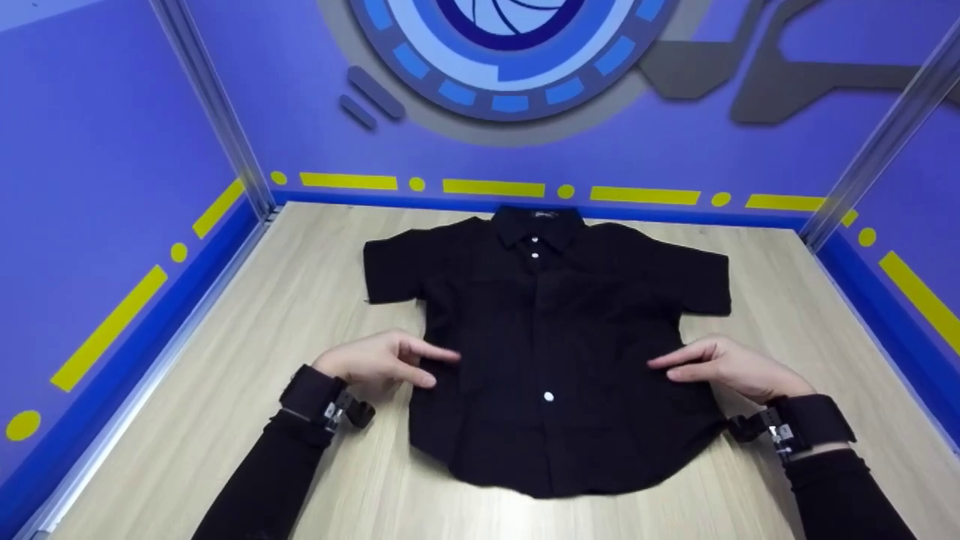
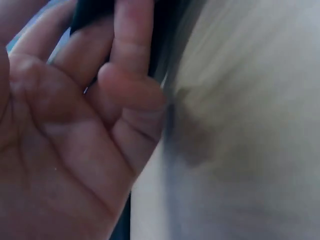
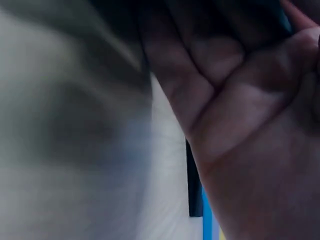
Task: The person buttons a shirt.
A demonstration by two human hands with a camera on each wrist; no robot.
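Note:
A black short-sleeved button-up shirt lies front up on the table, its collar towards the back wall. White buttons show near the collar and lower down the front. At its left side, my left hand reaches over the edge, with thumb and index finger stretched out and apart. My right hand mirrors it at the right side, its index finger and thumb pointing inward over the cloth. The left wrist view shows the left palm with some fingers bent near dark cloth. Fingertips of the right palm's hand are lost in shadow.
The light wood-grain table surrounds the shirt. Blue panels with yellow marks stand behind and on both sides, joined by metal posts. Each wrist wears a black strap with a small camera mount.

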